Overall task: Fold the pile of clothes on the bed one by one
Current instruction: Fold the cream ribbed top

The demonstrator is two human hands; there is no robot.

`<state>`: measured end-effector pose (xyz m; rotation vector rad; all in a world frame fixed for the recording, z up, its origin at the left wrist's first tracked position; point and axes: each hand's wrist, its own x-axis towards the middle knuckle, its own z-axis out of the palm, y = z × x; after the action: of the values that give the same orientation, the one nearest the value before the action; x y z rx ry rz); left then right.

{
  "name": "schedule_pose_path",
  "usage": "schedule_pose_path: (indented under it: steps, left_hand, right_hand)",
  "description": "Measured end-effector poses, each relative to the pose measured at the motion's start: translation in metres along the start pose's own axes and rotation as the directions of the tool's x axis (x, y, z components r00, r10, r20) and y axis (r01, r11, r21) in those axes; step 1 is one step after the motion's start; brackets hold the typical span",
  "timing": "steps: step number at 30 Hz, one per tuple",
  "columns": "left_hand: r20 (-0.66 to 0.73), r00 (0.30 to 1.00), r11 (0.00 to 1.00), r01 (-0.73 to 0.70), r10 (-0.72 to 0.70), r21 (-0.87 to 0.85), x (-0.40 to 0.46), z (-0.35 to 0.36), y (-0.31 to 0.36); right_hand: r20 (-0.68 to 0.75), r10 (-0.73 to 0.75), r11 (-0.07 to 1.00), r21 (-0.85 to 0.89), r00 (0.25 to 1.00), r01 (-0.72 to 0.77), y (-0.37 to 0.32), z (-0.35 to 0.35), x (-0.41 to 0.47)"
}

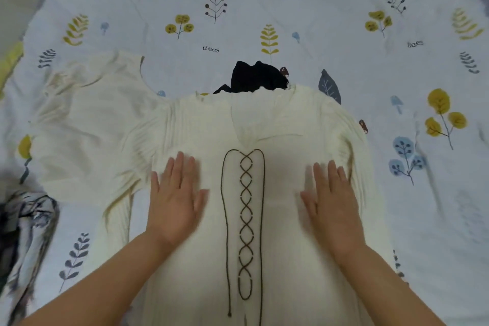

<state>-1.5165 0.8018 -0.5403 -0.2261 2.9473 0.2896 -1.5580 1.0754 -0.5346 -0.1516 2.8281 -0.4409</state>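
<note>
While left hand [176,198] and right hand [332,200] press flat, fingers straight, on cream knit sweater [277,193] at bed's near edge; garment judged soft, light, stretchy; best gripped at hem or shoulders.

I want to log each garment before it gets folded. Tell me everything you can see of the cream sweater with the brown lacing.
The cream sweater is a ribbed-looking knit, lying front up and unfolded on the leaf-print bedsheet. A brown cord criss-crosses down its middle below a V neckline, its loose ends trailing toward the hem. One sleeve spreads out to the left. The left hand and right hand press flat on either side of the lacing. A black garment shows just beyond the collar.
</note>
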Motion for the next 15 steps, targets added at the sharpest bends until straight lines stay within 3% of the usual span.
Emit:
schedule_pose_path:
  steps: [3,9,15]
  left_hand:
    - [0.002,0.996,0.996,-0.092,0.092,-0.001,-0.053,0.009,0.014]
    - [0.244,0.963,0.988,-0.137,0.116,0.073,-0.137,0.033,-0.004]
    - [0.073,0.992,0.990,-0.091,0.099,-0.104,-0.150,0.013,-0.013]
  right_hand:
    - [-0.066,-0.023,1.000,0.000,0.998,0.023,-0.015,0.015,-0.064]
    - [0.125,-0.073,0.979,-0.181,0.990,0.095,-0.019,0.056,-0.147]
    - [0.053,-0.007,0.999,-0.041,0.999,0.009,-0.047,0.048,-0.147]
